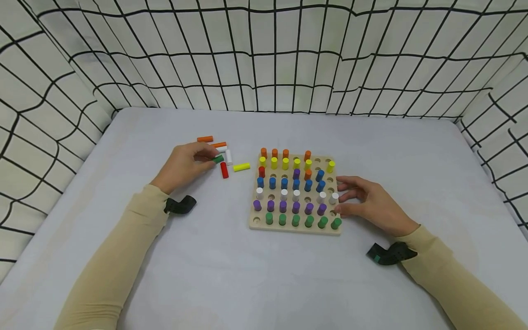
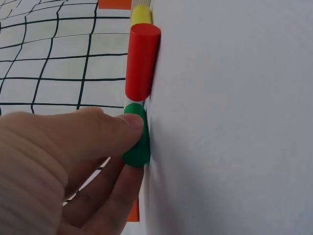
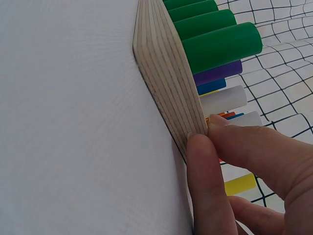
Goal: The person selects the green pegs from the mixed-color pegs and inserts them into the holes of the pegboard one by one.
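Observation:
My left hand pinches a green peg between thumb and fingertips, close over the white tabletop at the left. Around it lie loose pegs: a red peg, a yellow peg, a white peg and an orange peg, plus others partly behind the fingers. To the right is a wooden pegboard with rows of upright coloured pegs and some bare holes. My right hand holds its right edge, thumb and a finger meeting at the layered side.
Black wire mesh over pale panels borders the table at the back and both sides. A pale cloth covers the tabletop. Black wrist devices sit at the left cuff and the right cuff.

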The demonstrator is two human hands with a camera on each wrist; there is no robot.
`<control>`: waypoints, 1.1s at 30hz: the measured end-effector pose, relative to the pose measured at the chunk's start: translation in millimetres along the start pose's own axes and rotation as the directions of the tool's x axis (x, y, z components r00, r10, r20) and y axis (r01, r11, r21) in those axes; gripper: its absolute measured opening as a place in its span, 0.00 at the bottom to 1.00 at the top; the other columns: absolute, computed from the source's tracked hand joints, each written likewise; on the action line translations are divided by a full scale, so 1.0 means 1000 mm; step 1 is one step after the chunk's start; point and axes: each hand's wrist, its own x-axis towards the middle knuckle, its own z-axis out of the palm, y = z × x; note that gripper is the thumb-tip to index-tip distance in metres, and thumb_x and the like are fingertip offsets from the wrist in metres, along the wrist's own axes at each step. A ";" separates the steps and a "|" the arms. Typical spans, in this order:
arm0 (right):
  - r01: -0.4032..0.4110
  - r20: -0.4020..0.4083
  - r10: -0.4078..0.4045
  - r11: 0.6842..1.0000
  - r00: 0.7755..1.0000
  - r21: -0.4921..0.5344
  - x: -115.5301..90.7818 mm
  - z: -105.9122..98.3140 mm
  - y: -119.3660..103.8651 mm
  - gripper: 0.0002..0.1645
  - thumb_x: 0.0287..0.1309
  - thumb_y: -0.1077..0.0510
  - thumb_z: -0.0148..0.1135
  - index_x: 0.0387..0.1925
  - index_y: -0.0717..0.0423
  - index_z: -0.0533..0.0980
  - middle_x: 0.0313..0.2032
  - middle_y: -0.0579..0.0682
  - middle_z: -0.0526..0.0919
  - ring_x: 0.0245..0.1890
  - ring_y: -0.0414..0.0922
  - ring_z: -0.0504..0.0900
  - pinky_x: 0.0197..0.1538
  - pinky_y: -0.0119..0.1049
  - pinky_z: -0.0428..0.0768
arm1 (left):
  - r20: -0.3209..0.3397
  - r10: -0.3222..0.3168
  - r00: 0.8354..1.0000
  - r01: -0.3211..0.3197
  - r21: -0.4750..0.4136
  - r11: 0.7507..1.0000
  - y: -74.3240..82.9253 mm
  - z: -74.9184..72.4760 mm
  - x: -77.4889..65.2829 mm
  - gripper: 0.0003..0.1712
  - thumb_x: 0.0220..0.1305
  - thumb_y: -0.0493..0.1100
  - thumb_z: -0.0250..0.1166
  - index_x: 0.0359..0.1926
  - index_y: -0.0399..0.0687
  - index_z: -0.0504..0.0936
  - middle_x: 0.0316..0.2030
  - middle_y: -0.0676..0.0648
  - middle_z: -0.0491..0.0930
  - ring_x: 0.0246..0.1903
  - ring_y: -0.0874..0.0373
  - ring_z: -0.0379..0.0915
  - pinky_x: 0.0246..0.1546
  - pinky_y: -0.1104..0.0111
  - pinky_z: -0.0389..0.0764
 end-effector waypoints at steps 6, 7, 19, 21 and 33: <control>-0.001 0.000 0.001 1.000 1.000 0.003 0.000 0.000 0.000 0.47 0.59 0.45 0.76 0.75 0.45 0.65 0.63 0.49 0.78 0.54 0.40 0.82 0.56 0.20 0.75 | 0.039 0.001 0.999 -0.002 0.022 1.000 0.001 0.001 0.001 0.16 0.66 0.36 0.70 0.55 0.44 0.84 0.53 0.41 0.86 0.55 0.44 0.83 0.64 0.48 0.82; -0.002 0.000 0.002 1.000 1.000 0.002 0.000 0.000 0.000 0.47 0.59 0.45 0.75 0.75 0.45 0.65 0.63 0.49 0.78 0.55 0.40 0.82 0.56 0.20 0.75 | 0.039 0.002 0.999 -0.003 0.031 1.000 0.001 0.002 0.001 0.16 0.67 0.35 0.69 0.55 0.44 0.84 0.53 0.41 0.86 0.55 0.44 0.83 0.63 0.48 0.82; -0.006 -0.004 0.006 1.000 1.000 -0.007 0.001 0.000 0.001 0.46 0.59 0.44 0.75 0.75 0.44 0.65 0.63 0.49 0.78 0.55 0.41 0.82 0.56 0.20 0.76 | 0.123 0.045 0.991 -0.071 0.212 0.975 0.005 0.001 0.001 0.21 0.66 0.33 0.60 0.59 0.43 0.84 0.53 0.39 0.81 0.45 0.47 0.73 0.50 0.58 0.77; -0.005 -0.003 0.005 1.000 1.000 -0.006 0.001 0.000 0.001 0.47 0.59 0.44 0.75 0.75 0.44 0.65 0.63 0.49 0.78 0.55 0.41 0.82 0.56 0.20 0.76 | 0.126 0.043 0.991 -0.070 0.211 0.975 0.006 0.000 0.000 0.21 0.66 0.33 0.60 0.59 0.42 0.84 0.53 0.38 0.81 0.45 0.47 0.73 0.50 0.57 0.78; 0.000 -0.003 0.000 1.000 1.000 0.007 0.002 0.000 0.003 0.47 0.58 0.44 0.76 0.75 0.45 0.65 0.63 0.50 0.78 0.55 0.42 0.82 0.55 0.20 0.78 | 0.085 0.001 0.996 -0.013 0.134 0.991 0.016 -0.010 -0.003 0.18 0.67 0.35 0.65 0.57 0.41 0.82 0.54 0.40 0.85 0.52 0.45 0.81 0.59 0.50 0.84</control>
